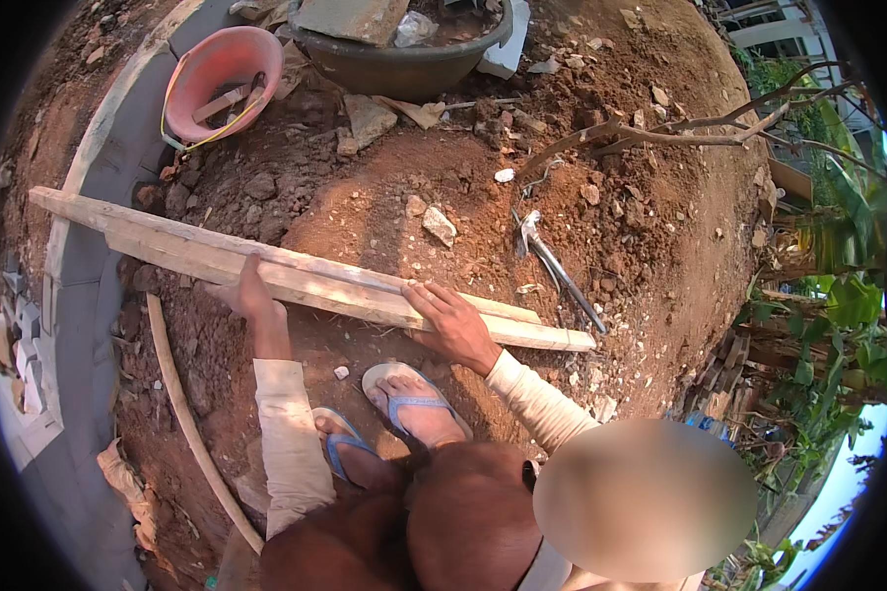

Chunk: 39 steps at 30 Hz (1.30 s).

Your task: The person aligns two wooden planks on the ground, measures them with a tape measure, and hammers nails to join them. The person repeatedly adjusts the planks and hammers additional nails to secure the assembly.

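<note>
I see the left hand (253,298) against the near edge of two boards, thumb up over the wood and fingers low; how firmly it holds, I can't tell. The right hand (455,323) grasps the same pair, fingers laid over the top. The near board (355,303) and the far board (168,219) lie together beneath the hands, ends staggered, the far one reaching left over the block wall (84,305); whether it touches, I can't make out.

My worry is slipping: if the left hand's hold is as light as it looks, one board could slide along the other and drop toward the sandalled feet (429,424) just this side of the hands, toes bare. Rough edges might splinter into bare palms. The long left end could also knock the wall if swung.

Beyond the right hand, a hammer (562,271) lies on the soil. Farther, ahead of the left hand, a pink bucket (202,74) leans with a wood-like offcut and something dark inside. Farthest ahead, a black basin (394,71) carries a stone slab (350,18), clear plastic (416,30) and what looks like dirt.
</note>
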Each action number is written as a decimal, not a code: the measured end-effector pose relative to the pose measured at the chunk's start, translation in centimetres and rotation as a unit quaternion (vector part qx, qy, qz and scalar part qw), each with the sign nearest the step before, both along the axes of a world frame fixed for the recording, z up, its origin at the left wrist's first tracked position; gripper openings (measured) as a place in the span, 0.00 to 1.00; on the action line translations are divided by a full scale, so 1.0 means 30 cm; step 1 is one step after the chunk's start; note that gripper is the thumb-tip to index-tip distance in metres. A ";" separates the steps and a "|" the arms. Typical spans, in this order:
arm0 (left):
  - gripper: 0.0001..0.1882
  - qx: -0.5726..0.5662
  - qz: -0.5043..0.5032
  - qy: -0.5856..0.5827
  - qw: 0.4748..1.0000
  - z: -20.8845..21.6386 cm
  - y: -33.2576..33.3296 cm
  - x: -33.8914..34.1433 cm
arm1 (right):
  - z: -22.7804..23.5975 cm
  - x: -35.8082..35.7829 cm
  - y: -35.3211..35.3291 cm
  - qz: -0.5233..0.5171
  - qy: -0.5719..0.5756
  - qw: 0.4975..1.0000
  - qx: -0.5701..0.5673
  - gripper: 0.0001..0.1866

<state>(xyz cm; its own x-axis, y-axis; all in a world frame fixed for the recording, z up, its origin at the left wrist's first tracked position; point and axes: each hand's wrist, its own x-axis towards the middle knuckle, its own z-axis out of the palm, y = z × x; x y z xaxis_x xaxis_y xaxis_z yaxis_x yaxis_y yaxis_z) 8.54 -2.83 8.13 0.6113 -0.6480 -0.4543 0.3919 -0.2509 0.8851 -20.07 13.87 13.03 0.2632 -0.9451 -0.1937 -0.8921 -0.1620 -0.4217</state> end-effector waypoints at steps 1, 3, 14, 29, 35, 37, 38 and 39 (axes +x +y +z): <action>0.58 0.014 -0.001 -0.008 1.000 -0.011 0.002 0.003 | -0.003 -0.001 -0.001 -0.004 -0.006 1.000 0.004 0.49; 0.57 0.009 -0.003 -0.016 1.000 -0.026 -0.005 0.014 | -0.008 0.001 -0.004 -0.003 -0.008 1.000 0.002 0.50; 0.44 -0.012 -0.003 0.028 1.000 0.026 -0.019 0.052 | -0.005 0.029 -0.014 0.017 -0.021 1.000 -0.004 0.50; 0.55 -0.085 -0.026 -0.048 0.995 -0.058 -0.135 0.323 | -0.071 0.408 -0.252 0.023 -0.095 0.994 -0.051 0.42; 0.59 0.007 0.001 -0.084 0.996 -0.015 -0.180 0.277 | -0.067 0.408 -0.263 0.022 -0.093 0.995 -0.007 0.45; 0.60 0.039 0.017 -0.099 0.994 0.000 -0.198 0.273 | -0.069 0.418 -0.264 0.012 -0.101 0.995 -0.003 0.44; 0.60 0.029 0.017 -0.092 0.995 0.003 -0.203 0.272 | -0.070 0.423 -0.265 0.006 -0.098 0.995 -0.005 0.44; 0.60 0.023 0.016 -0.090 0.996 0.005 -0.206 0.277 | -0.072 0.428 -0.264 0.001 -0.095 0.995 -0.009 0.44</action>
<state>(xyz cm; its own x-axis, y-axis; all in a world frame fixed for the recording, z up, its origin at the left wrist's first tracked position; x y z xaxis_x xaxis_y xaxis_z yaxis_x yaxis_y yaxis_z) 16.84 -9.01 8.29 0.7059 -0.6074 -0.3643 0.2368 -0.2824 0.9296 -7.24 5.95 10.88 0.2962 -0.9471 -0.1236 -0.7960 -0.1733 -0.5799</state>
